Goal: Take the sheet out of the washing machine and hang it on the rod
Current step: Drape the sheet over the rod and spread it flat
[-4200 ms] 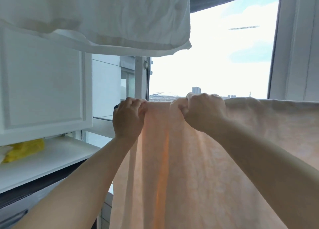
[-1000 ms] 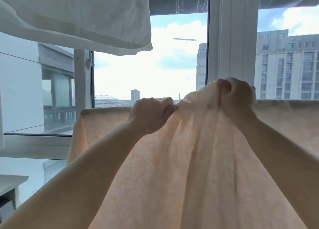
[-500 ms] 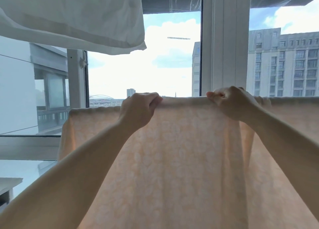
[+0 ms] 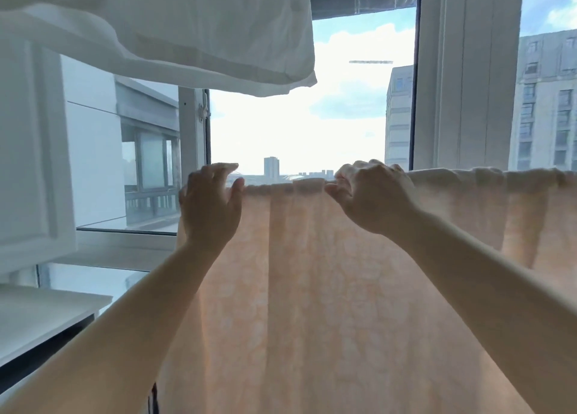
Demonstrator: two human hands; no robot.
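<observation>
A thin peach patterned sheet (image 4: pixel 312 288) hangs draped over a horizontal rod, which is hidden under the sheet's top fold (image 4: pixel 468 179). It runs from its left end out past the right of the view. My left hand (image 4: pixel 212 207) is at the sheet's left end with fingers spread and straight, the thumb at the top fold. My right hand (image 4: pixel 371 195) is a little to the right, its fingers curled over the top fold and gripping it.
A white cloth (image 4: pixel 193 29) hangs overhead at the upper left. A white cabinet door (image 4: pixel 31 151) and a white counter (image 4: pixel 40 317) stand on the left. Behind the sheet is a window with a thick white frame post (image 4: pixel 465 76); buildings show outside.
My left hand has let go of the top fold and opened, and sits further left at the sheet's end. My right hand has also moved left along the fold, still gripping.
</observation>
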